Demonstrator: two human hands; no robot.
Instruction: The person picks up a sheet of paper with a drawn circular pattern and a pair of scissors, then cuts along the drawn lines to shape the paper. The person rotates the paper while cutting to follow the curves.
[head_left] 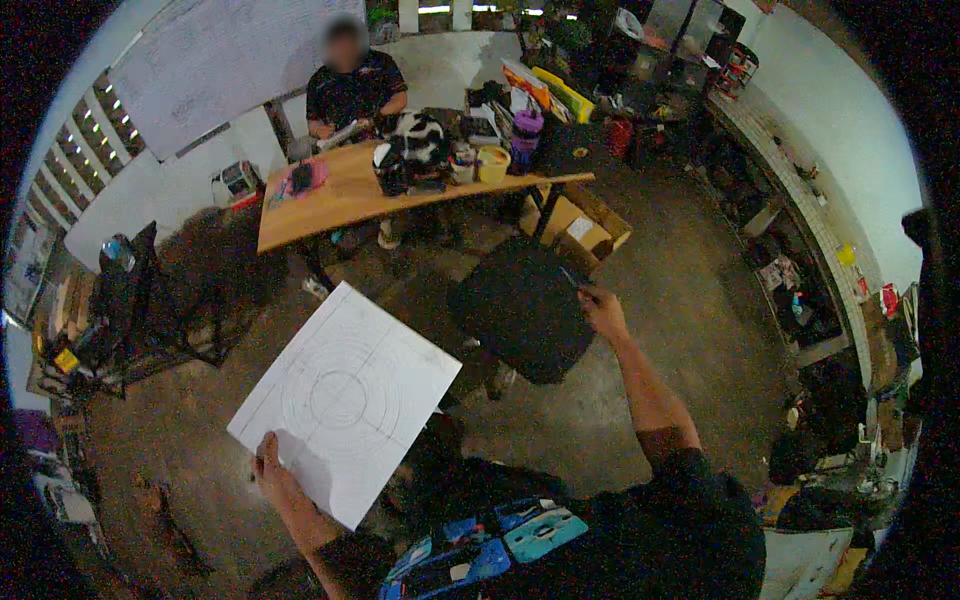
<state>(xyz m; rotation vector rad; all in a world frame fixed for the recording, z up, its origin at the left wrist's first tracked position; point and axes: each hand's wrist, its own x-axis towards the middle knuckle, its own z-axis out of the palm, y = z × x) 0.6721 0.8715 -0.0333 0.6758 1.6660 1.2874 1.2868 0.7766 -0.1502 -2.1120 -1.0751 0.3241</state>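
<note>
My left hand (274,470) grips the lower left edge of a white drawing board or stiff sheet (400,360), which is tilted in front of me. Pencil-thin concentric circles and crossing straight lines are drawn on it. To the right, my right hand (602,310) is closed around a slim pen-like tool (572,279) that points up and left. Its exact kind is too small to make out. Below this hand lies a black, flat-topped seat or stool (520,315), apart from the board.
Ahead, a wooden table (330,215) carries a black-and-white bag (418,140), a yellow tub (492,165) and purple containers (525,135). A person (355,90) sits behind it. Cardboard boxes (580,225) stand by its right leg. Cluttered shelving (800,300) runs along the right wall.
</note>
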